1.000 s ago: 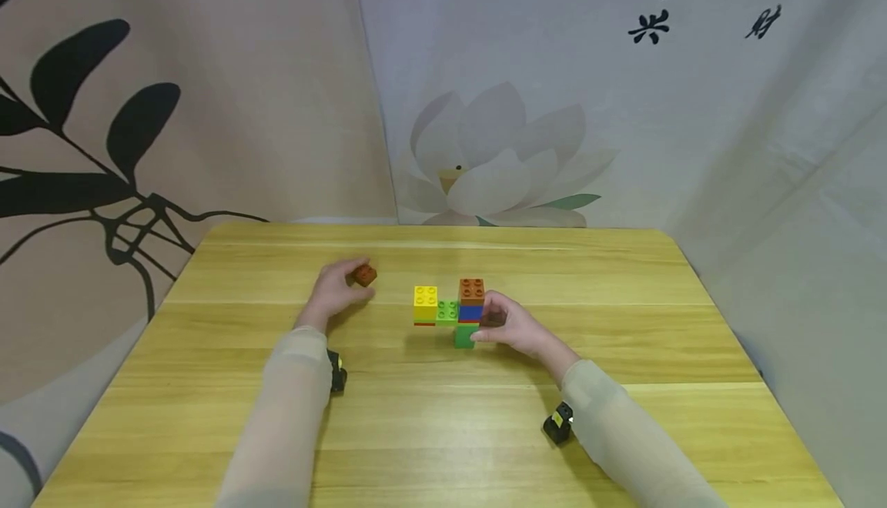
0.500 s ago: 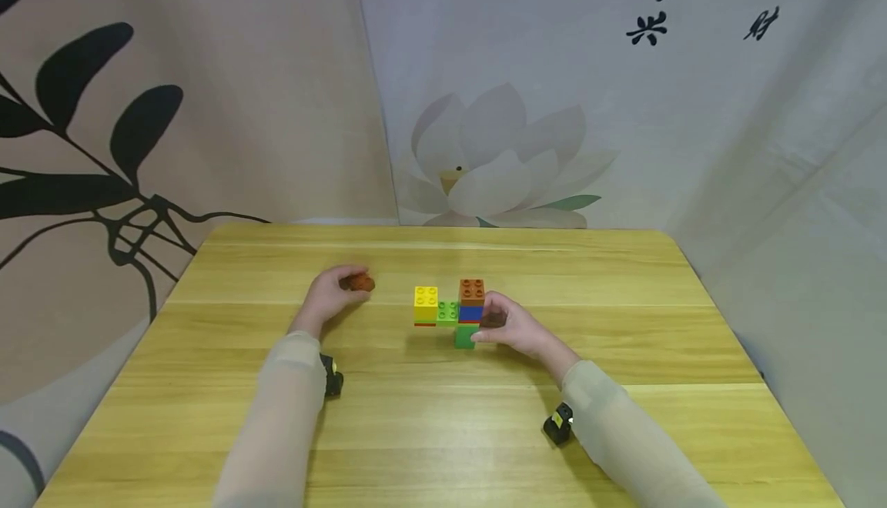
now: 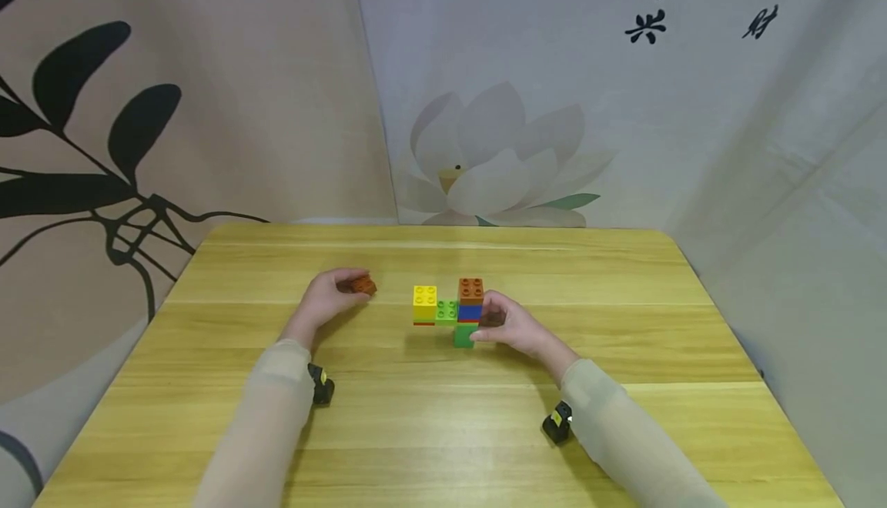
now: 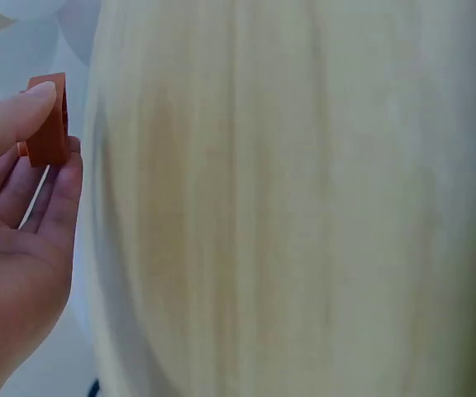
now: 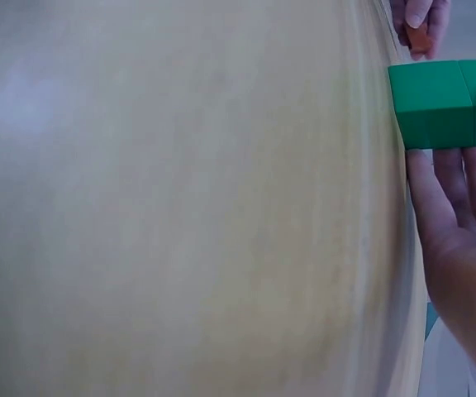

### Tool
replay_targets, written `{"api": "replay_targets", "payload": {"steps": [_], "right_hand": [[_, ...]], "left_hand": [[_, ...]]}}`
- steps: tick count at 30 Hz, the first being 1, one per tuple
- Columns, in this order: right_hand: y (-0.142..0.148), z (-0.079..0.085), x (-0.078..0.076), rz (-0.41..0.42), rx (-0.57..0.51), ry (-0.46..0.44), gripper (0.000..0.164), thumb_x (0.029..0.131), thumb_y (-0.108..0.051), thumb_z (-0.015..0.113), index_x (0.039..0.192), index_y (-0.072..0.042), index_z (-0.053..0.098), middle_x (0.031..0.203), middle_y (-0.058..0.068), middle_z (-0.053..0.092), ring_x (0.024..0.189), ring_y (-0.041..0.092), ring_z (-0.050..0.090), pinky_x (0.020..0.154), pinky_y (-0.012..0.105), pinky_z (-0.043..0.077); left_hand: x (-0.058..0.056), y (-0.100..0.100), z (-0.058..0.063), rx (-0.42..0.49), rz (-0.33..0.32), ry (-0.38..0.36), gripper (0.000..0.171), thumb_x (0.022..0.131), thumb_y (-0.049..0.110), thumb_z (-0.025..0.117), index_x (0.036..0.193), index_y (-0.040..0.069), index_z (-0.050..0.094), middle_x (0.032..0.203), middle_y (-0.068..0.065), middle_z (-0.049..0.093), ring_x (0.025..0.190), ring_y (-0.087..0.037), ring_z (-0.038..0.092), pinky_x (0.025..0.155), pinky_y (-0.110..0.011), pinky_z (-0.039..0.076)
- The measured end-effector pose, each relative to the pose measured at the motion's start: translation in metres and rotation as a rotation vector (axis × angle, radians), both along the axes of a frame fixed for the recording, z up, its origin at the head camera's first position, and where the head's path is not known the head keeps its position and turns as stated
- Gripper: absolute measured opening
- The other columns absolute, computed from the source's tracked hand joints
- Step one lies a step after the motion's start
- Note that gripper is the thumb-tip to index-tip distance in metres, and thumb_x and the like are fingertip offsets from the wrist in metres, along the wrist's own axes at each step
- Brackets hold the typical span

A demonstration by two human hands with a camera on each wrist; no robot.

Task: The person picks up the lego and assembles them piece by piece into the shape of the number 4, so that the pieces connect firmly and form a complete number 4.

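Note:
My left hand (image 3: 329, 299) pinches a small orange-brown toy building brick (image 3: 363, 285) between thumb and fingers, left of a built stack. In the left wrist view the brick (image 4: 49, 124) is on its side, studs to the left and hollow underside to the right. The right hand (image 3: 514, 329) holds the green base (image 3: 464, 336) of the stack, thumb on one side and fingers on the other. Above that base are a thin red layer, a blue brick (image 3: 470, 313) and an orange-brown brick (image 3: 471, 290). A lime brick (image 3: 446, 312) and a yellow brick (image 3: 425, 302) extend leftward from it.
The wooden table (image 3: 443, 431) reaches back to a printed cloth backdrop (image 3: 291, 92). A black wrist camera (image 3: 321, 385) sits at the left cuff, another black camera (image 3: 557, 423) at the right cuff. The yellow side of the stack overhangs the tabletop.
The left hand has turned its brick so the studs no longer face up, and has shifted slightly towards me while its forearm swung left. The right hand and the stack stay put.

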State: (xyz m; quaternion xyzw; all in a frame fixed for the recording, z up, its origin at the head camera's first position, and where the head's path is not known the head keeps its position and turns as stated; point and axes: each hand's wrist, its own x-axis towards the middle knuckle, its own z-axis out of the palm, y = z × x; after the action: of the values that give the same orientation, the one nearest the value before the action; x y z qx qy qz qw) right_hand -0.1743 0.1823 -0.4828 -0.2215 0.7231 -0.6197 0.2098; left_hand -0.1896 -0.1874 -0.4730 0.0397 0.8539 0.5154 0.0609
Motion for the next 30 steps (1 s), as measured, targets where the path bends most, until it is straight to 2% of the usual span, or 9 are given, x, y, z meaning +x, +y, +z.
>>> {"api": "replay_targets", "payload": {"steps": [11,14,20,27,30], "right_hand": [[-0.001,-0.002,-0.001,-0.002,0.001,0.004,0.031,0.084,0.002,0.077,0.105,-0.003,0.055,0.108,0.008,0.063,0.1,0.024,0.058,0.084,0.031,0.052],[-0.001,-0.002,-0.001,-0.002,0.001,0.007,0.031,0.084,0.002,0.076,0.105,-0.003,0.055,0.108,0.007,0.063,0.1,0.024,0.059,0.085,0.031,0.052],[0.0,-0.002,0.0,-0.004,0.002,0.006,0.03,0.084,0.001,0.077,0.105,-0.004,0.056,0.108,0.007,0.063,0.101,0.022,0.059,0.086,0.031,0.052],[-0.001,-0.001,0.0,-0.004,0.005,0.004,0.031,0.084,0.002,0.077,0.106,-0.004,0.056,0.109,0.007,0.063,0.102,0.023,0.058,0.087,0.032,0.051],[-0.001,0.0,0.0,-0.001,0.003,-0.004,0.032,0.084,0.002,0.077,0.107,-0.003,0.056,0.11,0.008,0.063,0.103,0.024,0.058,0.088,0.033,0.051]], "left_hand": [[0.008,0.018,0.031,0.065,-0.067,0.057,0.049,0.089,0.007,0.074,0.136,0.005,0.06,0.131,-0.019,0.06,0.115,-0.033,0.059,0.088,-0.031,0.053],[0.011,0.025,0.042,0.079,-0.096,0.087,0.049,0.089,0.007,0.073,0.136,0.005,0.06,0.131,-0.018,0.061,0.118,-0.033,0.059,0.091,-0.034,0.052],[0.021,0.043,0.069,0.088,-0.155,0.141,0.049,0.087,0.008,0.076,0.134,0.008,0.063,0.129,-0.014,0.063,0.119,-0.03,0.058,0.101,-0.046,0.047],[0.034,0.059,0.095,0.089,-0.245,0.254,0.047,0.087,0.007,0.076,0.133,0.009,0.064,0.13,-0.006,0.064,0.118,-0.023,0.059,0.108,-0.043,0.041],[0.039,0.065,0.104,0.043,-0.294,0.312,0.047,0.086,0.007,0.076,0.131,0.01,0.065,0.13,-0.004,0.064,0.118,-0.022,0.059,0.106,-0.044,0.043]]}}
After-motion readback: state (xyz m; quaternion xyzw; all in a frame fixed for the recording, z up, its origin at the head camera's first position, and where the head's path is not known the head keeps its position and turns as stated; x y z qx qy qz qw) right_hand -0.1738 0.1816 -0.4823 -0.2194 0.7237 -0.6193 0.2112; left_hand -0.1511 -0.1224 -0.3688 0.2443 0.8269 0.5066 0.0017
